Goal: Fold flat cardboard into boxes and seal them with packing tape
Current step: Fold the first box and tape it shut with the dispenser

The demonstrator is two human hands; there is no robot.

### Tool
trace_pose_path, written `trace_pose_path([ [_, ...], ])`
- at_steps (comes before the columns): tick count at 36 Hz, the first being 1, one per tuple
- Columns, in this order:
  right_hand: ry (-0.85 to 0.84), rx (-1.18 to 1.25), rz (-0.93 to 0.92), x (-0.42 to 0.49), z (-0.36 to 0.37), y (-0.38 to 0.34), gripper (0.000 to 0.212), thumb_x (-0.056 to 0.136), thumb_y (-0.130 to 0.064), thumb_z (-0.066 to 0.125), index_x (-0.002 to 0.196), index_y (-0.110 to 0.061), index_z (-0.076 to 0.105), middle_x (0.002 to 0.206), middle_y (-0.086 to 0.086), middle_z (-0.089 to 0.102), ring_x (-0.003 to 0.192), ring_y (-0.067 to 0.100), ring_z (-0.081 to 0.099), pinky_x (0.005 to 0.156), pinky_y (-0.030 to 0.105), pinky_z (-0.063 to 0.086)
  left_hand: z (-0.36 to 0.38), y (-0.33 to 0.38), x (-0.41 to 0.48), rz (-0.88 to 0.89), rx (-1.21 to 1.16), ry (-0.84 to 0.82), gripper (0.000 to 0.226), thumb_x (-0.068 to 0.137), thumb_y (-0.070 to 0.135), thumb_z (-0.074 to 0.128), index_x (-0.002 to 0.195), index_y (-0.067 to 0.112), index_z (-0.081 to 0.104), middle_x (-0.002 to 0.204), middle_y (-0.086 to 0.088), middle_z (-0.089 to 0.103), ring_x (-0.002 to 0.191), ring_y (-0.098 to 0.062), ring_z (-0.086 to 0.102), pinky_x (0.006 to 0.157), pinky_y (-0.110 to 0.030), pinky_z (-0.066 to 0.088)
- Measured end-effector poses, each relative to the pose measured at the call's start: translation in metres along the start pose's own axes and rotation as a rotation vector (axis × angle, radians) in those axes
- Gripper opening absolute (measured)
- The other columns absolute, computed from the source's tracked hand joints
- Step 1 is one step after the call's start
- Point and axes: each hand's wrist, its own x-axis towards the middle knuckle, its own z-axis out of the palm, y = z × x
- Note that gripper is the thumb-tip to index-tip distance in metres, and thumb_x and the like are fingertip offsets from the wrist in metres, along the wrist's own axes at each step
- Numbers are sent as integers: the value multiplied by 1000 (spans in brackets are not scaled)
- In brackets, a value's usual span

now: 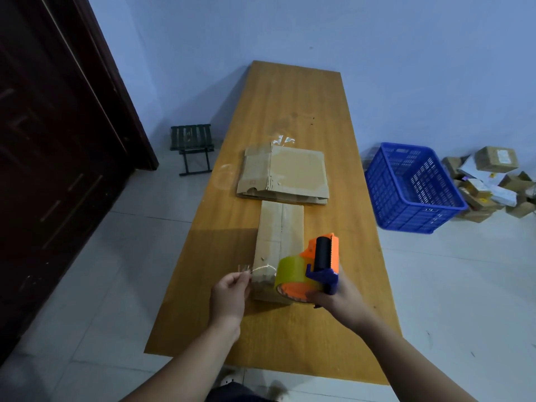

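I see the right hand (333, 297) wrapped tight round the handle of the tape dispenser (314, 265), over the near right corner of the box (280, 227). The box lies on the table (290, 97), its seam running toward 12 o'clock. At 9 o'clock from the dispenser, the left hand (229, 294) pinches the loose end of the tape (245, 269) between thumb and fingertips. A stack of flat cardboard (285, 174) sits just past the box at 12 o'clock. A blue crate (412, 187) stands on the floor at 2 o'clock
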Motion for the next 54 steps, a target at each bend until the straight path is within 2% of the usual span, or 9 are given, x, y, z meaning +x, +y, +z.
trace_pose_path([
  [7, -41, 108, 27, 6, -7, -7, 61, 59, -44, 74, 115, -39, 50, 103, -16, 66, 95, 7, 64, 72, 22, 53, 4, 8, -1, -49, -75, -13, 17, 94, 12, 55, 86, 6, 70, 80, 1, 74, 86, -12, 68, 67, -16, 52],
  [16, -48, -162, -63, 1, -3, -14, 72, 71, -36, 80, 127, -41, 36, 115, -10, 61, 103, 5, 61, 84, 32, 56, 5, 8, 3, -44, -30, 60, 15, 94, 11, 54, 88, 11, 68, 91, -6, 71, 90, -18, 67, 79, -29, 55],
  [22, -81, -326, -122, 0, -4, -10, 63, 78, -30, 78, 127, -25, 38, 104, -6, 64, 92, 8, 64, 79, 33, 56, 0, 4, 1, -62, -45, 13, 20, 95, 16, 54, 86, 5, 67, 90, -12, 70, 90, -22, 67, 75, -28, 53],
  [29, -33, -259, -107, -1, -2, -10, 56, 72, -53, 63, 120, -41, 37, 98, -24, 63, 88, -1, 64, 68, 16, 52, 2, 8, 1, -93, -61, 8, 20, 96, 13, 53, 86, 2, 68, 91, -14, 70, 90, -22, 67, 73, -25, 53],
  [34, -8, -289, -96, 1, 0, -9, 51, 63, -51, 56, 109, -44, 35, 97, -40, 54, 83, -8, 61, 62, 10, 47, 4, 11, 0, -106, -43, 47, 21, 95, 13, 54, 82, 6, 68, 86, -10, 70, 86, -19, 66, 70, -24, 51],
  [39, -43, -275, -78, 2, -2, -13, 53, 65, -51, 64, 110, -47, 36, 94, -33, 61, 84, -7, 63, 63, 10, 49, 8, 13, -1, -93, 20, 71, 24, 95, 15, 55, 75, 11, 67, 84, -7, 68, 84, -18, 65, 78, -31, 54],
  [45, -64, -317, -69, 5, -4, -14, 59, 76, -30, 71, 120, -44, 35, 95, -15, 62, 82, -2, 64, 67, 17, 52, 7, 14, 0, -123, 83, 73, 21, 94, 17, 57, 75, 15, 67, 85, -6, 69, 88, -21, 65, 87, -39, 54],
  [51, -40, -303, -62, 3, -2, -15, 59, 63, -48, 63, 114, -44, 34, 84, -20, 62, 80, -8, 63, 61, 11, 49, 5, 11, 2, -144, 86, 70, 11, 92, 16, 60, 87, 13, 69, 87, -4, 69, 86, -17, 66, 73, -28, 53],
  [54, -44, -309, -59, 3, -1, -13, 57, 65, -46, 64, 113, -44, 34, 84, -19, 62, 79, -7, 63, 61, 12, 49, 6, 12, 1, -124, 121, 58, 13, 92, 18, 61, 81, 17, 68, 86, -3, 69, 88, -19, 65, 79, -33, 55],
])
